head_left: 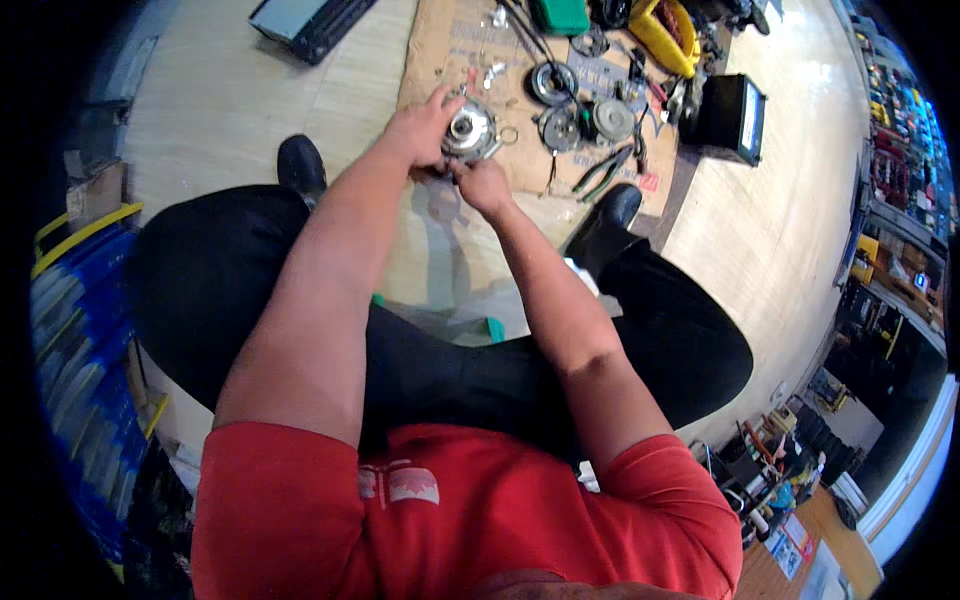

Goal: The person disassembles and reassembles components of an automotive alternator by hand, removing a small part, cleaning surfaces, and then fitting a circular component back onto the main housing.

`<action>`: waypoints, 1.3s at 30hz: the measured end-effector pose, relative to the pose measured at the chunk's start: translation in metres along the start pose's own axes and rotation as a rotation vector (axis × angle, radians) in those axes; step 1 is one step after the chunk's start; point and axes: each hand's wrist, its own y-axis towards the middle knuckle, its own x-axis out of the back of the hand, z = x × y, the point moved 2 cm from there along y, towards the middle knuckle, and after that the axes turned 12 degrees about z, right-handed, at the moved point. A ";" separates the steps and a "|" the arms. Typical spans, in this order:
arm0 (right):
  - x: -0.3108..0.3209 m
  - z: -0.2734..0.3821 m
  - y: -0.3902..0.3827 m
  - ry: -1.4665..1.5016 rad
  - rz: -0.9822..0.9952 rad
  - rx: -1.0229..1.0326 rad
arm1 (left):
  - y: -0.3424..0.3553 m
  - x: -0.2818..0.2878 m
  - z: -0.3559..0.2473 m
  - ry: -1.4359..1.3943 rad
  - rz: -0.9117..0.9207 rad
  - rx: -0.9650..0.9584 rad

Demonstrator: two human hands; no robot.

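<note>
Round metal hub (470, 132), silver, a motor- or clutch-like disc assembly, sits on the flattened cardboard sheet (435, 45) spread over the pale wooden floor (220, 100), between the seated person's black shoes. Largest first: cardboard and floor; then a black box (735, 115) off the sheet's right edge and a yellow container (665, 30) at the top; then three similar round metal discs (580, 105) just right of the hub; then green-handled pliers (603, 172); smallest, loose bolts (492, 72) near the sheet's middle.

Left hand (425, 128) cups the hub's left rim, fingers curled on it. Right hand (482, 183) is pinched at the hub's lower edge; whatever small part it grips is hidden.

Judgement: mid-assembly or strip-down of the hub, a fine fitting step at its edge. Next move likely calls for steadying the hub with the left while the right works with precise fingertip force.
</note>
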 end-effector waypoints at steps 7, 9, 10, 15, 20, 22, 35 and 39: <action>-0.010 0.002 -0.003 0.186 -0.127 0.037 | -0.006 0.011 0.001 0.012 0.036 0.031; -0.001 -0.001 -0.006 0.189 -0.030 -0.003 | -0.008 0.014 -0.012 0.037 0.077 0.051; 0.003 0.001 -0.007 0.217 0.003 0.012 | -0.008 0.015 -0.009 0.033 0.066 0.041; 0.037 -0.006 -0.015 0.632 0.205 -0.009 | -0.010 0.016 -0.005 0.012 0.064 0.020; 0.075 -0.041 -0.023 0.848 0.051 -0.142 | -0.012 0.023 -0.010 0.005 0.055 0.026; 0.080 -0.038 -0.025 0.858 0.075 -0.113 | -0.011 0.018 -0.007 0.016 0.008 0.013; 0.100 -0.037 0.025 -0.054 0.113 0.064 | -0.008 0.017 -0.008 0.025 0.045 0.015; 0.111 -0.017 0.024 -0.338 0.188 0.144 | -0.009 0.016 -0.005 0.017 0.045 0.017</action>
